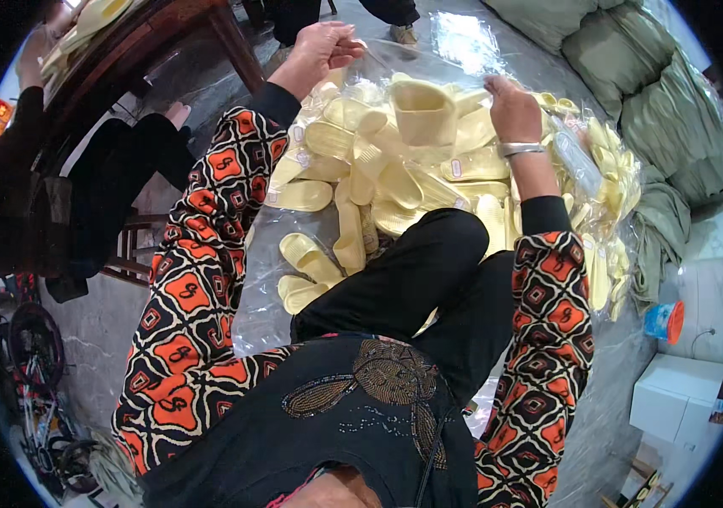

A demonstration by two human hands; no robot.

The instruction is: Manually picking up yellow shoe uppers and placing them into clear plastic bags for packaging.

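My left hand (324,52) and my right hand (514,112) are raised and apart, each with its fingers pinched on an upper edge of a clear plastic bag (419,66) stretched between them. A pale yellow slipper (426,118) shows at the bag, toe strap upward; its lower part blurs into the pile. Below and around it lie many more pale yellow slippers (306,196), some loose and some in clear wrapping. Near my left knee are two loose slippers (311,258). A silver bracelet (522,149) circles my right wrist.
Large grey-green sacks (666,93) lie at the far right. A blue and orange bucket (665,322) and white cabinet (679,398) stand at the right. Another person (124,161) sits by a wooden table (150,51) at the left. Bicycles (35,339) stand at the lower left.
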